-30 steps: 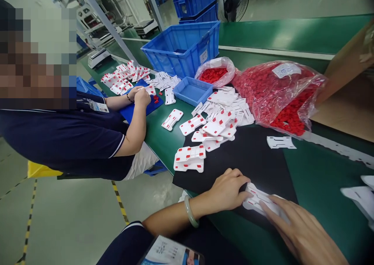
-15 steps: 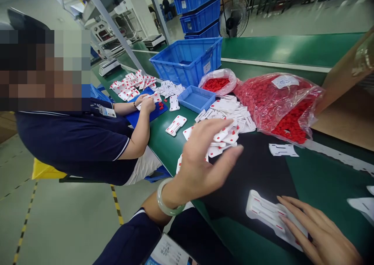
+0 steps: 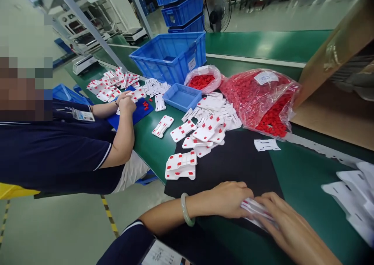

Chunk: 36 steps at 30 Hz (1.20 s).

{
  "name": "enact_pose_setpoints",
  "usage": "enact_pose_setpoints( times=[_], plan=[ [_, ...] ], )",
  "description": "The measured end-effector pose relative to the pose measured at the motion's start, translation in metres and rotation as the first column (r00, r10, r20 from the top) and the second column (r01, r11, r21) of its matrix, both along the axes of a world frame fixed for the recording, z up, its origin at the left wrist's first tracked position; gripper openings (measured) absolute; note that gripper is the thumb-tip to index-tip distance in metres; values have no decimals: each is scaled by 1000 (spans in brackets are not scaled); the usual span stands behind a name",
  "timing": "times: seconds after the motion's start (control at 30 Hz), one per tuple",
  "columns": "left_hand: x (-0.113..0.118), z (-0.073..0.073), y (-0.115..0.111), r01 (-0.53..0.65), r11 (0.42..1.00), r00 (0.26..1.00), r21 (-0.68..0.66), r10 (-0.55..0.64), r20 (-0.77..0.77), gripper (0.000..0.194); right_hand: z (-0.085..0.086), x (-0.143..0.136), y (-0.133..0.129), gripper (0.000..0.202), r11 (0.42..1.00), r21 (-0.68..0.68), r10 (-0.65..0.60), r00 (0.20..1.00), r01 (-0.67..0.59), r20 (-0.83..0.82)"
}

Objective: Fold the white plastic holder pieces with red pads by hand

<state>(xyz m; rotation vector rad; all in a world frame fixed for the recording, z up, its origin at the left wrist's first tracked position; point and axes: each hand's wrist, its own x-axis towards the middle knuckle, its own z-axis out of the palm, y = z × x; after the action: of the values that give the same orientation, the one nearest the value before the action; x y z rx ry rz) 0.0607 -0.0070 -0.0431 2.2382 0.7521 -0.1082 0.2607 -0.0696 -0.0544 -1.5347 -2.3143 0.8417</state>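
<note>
My left hand (image 3: 228, 198) and my right hand (image 3: 288, 228) meet on a white plastic plate with red inserts (image 3: 253, 210). It lies at the near edge of a black mat (image 3: 242, 159) on the green table (image 3: 304, 171). Both hands grip the plate, and their fingers hide most of it. Farther up the mat sits a short stack of finished white-and-red plates (image 3: 181, 165). Beyond it more plates (image 3: 204, 132) lie spread out.
A large clear bag of red pieces (image 3: 260, 101) and a smaller bag (image 3: 203, 80) lie at the back, beside a small blue tray (image 3: 181, 96) and a blue crate (image 3: 171, 56). Bare white plates (image 3: 353, 191) lie at right. A co-worker's hands (image 3: 125, 101) work at left.
My left hand reached out over the pile of plates half a second ago and has come back down onto the plate by my right hand.
</note>
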Motion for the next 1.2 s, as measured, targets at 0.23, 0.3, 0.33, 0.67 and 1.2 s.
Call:
enact_pose_setpoints(
  times=[0.23,0.3,0.33,0.67,1.2],
  plan=[
    [-5,-1,-13,-80,996,994,-24,82,73,24,-8,-5,-18,21,988,149,-38,999,40,-22],
    [-7,-1,-17,-99,995,991,-23,100,93,24,-9,-7,-23,21,984,173,-41,999,42,-14],
    [-7,-1,-19,-107,994,989,-19,109,100,24,-9,-8,-24,22,980,193,-40,999,42,-10],
    [-27,-12,-34,-272,922,911,-276,339,234,42,0,-14,-26,26,916,400,-36,999,24,24],
    [-29,-24,-51,-370,809,808,-458,523,271,25,-18,-35,-40,26,923,383,-80,994,48,70]
  ],
)
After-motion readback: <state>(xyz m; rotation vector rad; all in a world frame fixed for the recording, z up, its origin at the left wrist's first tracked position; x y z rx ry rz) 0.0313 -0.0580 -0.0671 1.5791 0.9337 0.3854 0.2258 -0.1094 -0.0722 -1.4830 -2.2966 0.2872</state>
